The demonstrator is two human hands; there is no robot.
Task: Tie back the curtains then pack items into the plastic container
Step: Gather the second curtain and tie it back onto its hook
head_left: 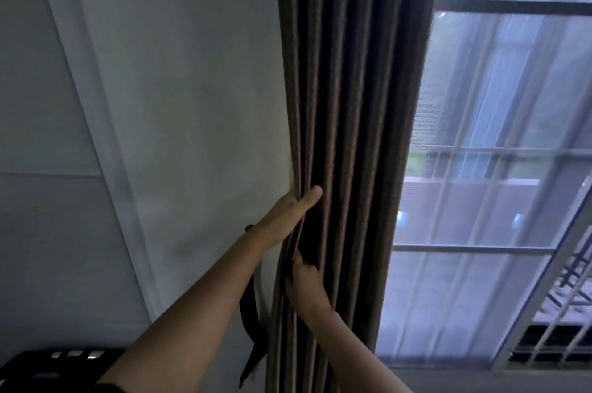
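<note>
Two bare forearms come in from 6 o'clock, both reaching up to frame centre. Count: 2 hands, 1 heavy curtain, 1 sheer, 1 strap.

Black object [48, 364] at 7 o'clock, low corner, with 3 shiny squares on top; can't tell what it is.

Tie-back strap [251, 312], dark and narrow, hangs slack at 6-7 o'clock just left of the curtain. Its top end is behind the left wrist; can't tell what it hangs from. Not wrapped round the curtain.

Right hand [304, 287] just below centre, back toward the camera, fingers [298, 259] curled into a pleat and holding it, tips hidden in the fold.

Left hand [285, 216] directly above it, gripping the curtain's left edge: thumb pressed on the front of the folds, remaining digits wrapped behind, out of sight.

Brown curtain [346, 104] runs from 12 to 6 o'clock through centre, bunched in tight vertical pleats, both hands on it.

Wall [192, 88] fills 8 to 11 o'clock: white, plain, one diagonal trim strip.

Sheer curtain [480, 200] covers 1 to 5 o'clock, over a window [512, 5] with dark bars. White grille [563, 312] at 4-5 o'clock. Daylight and blurred greenery outside.
</note>
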